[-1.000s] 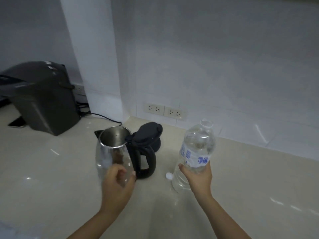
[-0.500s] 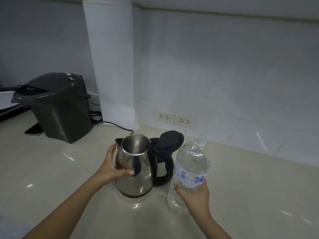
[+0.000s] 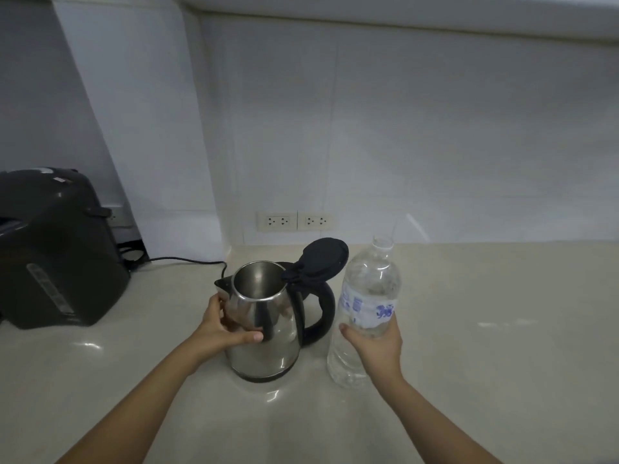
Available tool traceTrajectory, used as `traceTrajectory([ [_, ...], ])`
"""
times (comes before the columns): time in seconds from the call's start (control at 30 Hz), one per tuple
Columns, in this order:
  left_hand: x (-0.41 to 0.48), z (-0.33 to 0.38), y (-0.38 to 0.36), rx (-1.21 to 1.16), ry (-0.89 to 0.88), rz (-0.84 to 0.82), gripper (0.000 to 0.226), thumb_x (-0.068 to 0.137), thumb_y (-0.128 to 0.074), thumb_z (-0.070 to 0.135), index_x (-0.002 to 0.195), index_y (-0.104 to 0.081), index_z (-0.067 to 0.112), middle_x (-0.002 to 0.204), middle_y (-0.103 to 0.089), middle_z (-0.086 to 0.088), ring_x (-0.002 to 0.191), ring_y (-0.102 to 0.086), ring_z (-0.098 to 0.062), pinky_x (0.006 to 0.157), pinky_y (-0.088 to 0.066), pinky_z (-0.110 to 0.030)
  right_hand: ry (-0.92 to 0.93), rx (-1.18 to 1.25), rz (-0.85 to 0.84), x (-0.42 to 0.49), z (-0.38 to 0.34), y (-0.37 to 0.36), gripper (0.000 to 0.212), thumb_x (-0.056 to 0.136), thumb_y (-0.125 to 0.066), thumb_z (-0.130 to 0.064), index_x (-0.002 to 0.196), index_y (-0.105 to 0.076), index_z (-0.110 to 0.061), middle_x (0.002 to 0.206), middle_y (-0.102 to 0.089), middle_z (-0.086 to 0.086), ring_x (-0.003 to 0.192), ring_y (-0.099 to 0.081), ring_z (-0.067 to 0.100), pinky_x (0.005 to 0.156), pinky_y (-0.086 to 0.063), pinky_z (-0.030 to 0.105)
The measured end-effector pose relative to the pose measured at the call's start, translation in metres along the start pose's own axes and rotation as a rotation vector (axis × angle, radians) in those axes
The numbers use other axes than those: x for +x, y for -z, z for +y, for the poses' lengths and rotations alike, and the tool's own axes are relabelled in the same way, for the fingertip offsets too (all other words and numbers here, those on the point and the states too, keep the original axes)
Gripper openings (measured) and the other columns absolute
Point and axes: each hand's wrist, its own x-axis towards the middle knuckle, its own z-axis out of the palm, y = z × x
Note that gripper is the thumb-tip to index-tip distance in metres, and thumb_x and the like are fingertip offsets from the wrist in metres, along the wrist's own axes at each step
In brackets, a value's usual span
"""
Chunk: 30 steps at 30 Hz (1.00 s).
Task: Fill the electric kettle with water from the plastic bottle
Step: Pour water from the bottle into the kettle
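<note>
A stainless steel electric kettle (image 3: pixel 268 333) with a black handle stands on the pale counter, its black lid (image 3: pixel 323 259) flipped open and the inside looking empty. My left hand (image 3: pixel 222 326) wraps around the kettle's left side. Just right of the kettle is a clear plastic water bottle (image 3: pixel 366 296) with a white and blue label, upright and uncapped. My right hand (image 3: pixel 375 346) grips the bottle around its lower middle.
A large black hot-water dispenser (image 3: pixel 53 252) stands at the left, with a black cord (image 3: pixel 187 261) running along the counter behind the kettle. Two wall sockets (image 3: pixel 296 221) sit low on the white tiled wall. The counter (image 3: pixel 502 346) stretches out to the right.
My left hand moved from hovering near the kettle to holding its left side. The bottle stays upright in my right hand. The small white cap seen earlier on the counter is out of sight.
</note>
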Motion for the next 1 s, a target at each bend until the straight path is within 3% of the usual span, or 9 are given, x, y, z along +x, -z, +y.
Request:
traceTrajectory([
  [0.1,0.008,0.001,0.013,0.031,0.010,-0.053,0.097,0.032,-0.089,0.040,0.109,-0.032,0.027,0.120,-0.049,-0.001,0.111,-0.051,-0.015,0.080,-0.046,-0.025,-0.032,0.026,0.054,-0.017,0.001,-0.001,0.059,0.064,-0.085,-0.004,0.112,-0.059,-0.027,0.105,-0.070,-0.006,0.097,-0.067,0.012,0.082,-0.053,0.026],
  [0.2,0.015,-0.001,0.018,0.036,0.008,-0.123,0.095,0.031,-0.093,0.039,0.102,-0.031,0.030,0.118,-0.059,-0.007,0.111,-0.058,-0.014,0.087,-0.049,-0.029,-0.034,-0.007,0.050,-0.037,-0.005,0.001,0.062,0.061,-0.086,-0.009,0.116,-0.061,-0.022,0.106,-0.073,-0.003,0.098,-0.070,0.015,0.086,-0.056,0.033],
  [0.27,0.017,-0.004,0.017,0.000,0.005,-0.142,0.094,0.032,-0.094,0.037,0.103,-0.032,0.035,0.116,-0.063,-0.004,0.111,-0.060,-0.014,0.093,-0.049,-0.032,-0.019,-0.059,0.024,-0.048,-0.014,0.004,0.059,0.060,-0.087,-0.006,0.112,-0.063,-0.021,0.101,-0.074,-0.003,0.091,-0.072,0.011,0.080,-0.057,0.027],
  [0.37,0.017,-0.008,0.014,-0.036,-0.029,-0.134,0.101,0.039,-0.091,0.032,0.118,-0.029,0.034,0.122,-0.052,0.008,0.113,-0.054,-0.011,0.089,-0.045,-0.025,0.029,-0.175,-0.041,-0.058,-0.033,0.008,0.052,0.059,-0.086,0.002,0.100,-0.065,-0.021,0.085,-0.076,-0.009,0.078,-0.072,0.003,0.065,-0.055,0.015],
  [0.53,0.021,-0.014,0.012,-0.055,-0.054,-0.123,0.111,0.039,-0.091,0.036,0.128,-0.024,0.032,0.128,-0.047,0.007,0.117,-0.050,-0.013,0.089,-0.043,-0.024,0.055,-0.399,-0.205,-0.060,-0.066,0.010,0.051,0.052,-0.086,-0.004,0.093,-0.065,-0.024,0.084,-0.076,-0.007,0.075,-0.071,0.006,0.063,-0.054,0.016],
  [0.7,0.021,-0.016,0.009,-0.078,-0.079,-0.115,0.118,0.039,-0.091,0.036,0.134,-0.020,0.034,0.130,-0.044,0.007,0.120,-0.048,-0.015,0.092,-0.042,-0.026,-0.037,-0.595,-0.381,-0.057,-0.091,0.009,0.043,0.049,-0.084,-0.014,0.086,-0.065,-0.024,0.076,-0.073,-0.006,0.065,-0.067,0.011,0.062,-0.054,0.026],
  [0.9,0.022,-0.017,0.009,-0.081,-0.081,-0.123,0.121,0.041,-0.090,0.037,0.137,-0.017,0.033,0.134,-0.044,0.004,0.122,-0.046,-0.016,0.094,-0.041,-0.027,-0.146,-0.772,-0.528,-0.056,-0.119,0.003,0.027,0.053,-0.083,-0.011,0.069,-0.062,-0.016,0.052,-0.061,-0.007,0.045,-0.053,0.006,0.045,-0.043,0.016],
  [1.0,0.020,-0.017,0.010,-0.091,-0.075,-0.126,0.123,0.039,-0.090,0.039,0.138,-0.017,0.032,0.135,-0.043,0.004,0.122,-0.046,-0.017,0.094,-0.041,-0.028,-0.200,-0.817,-0.581,-0.056,-0.132,0.001,0.021,0.055,-0.082,-0.012,0.059,-0.062,-0.018,0.054,-0.063,-0.002,0.049,-0.056,0.012,0.049,-0.044,0.018],
])
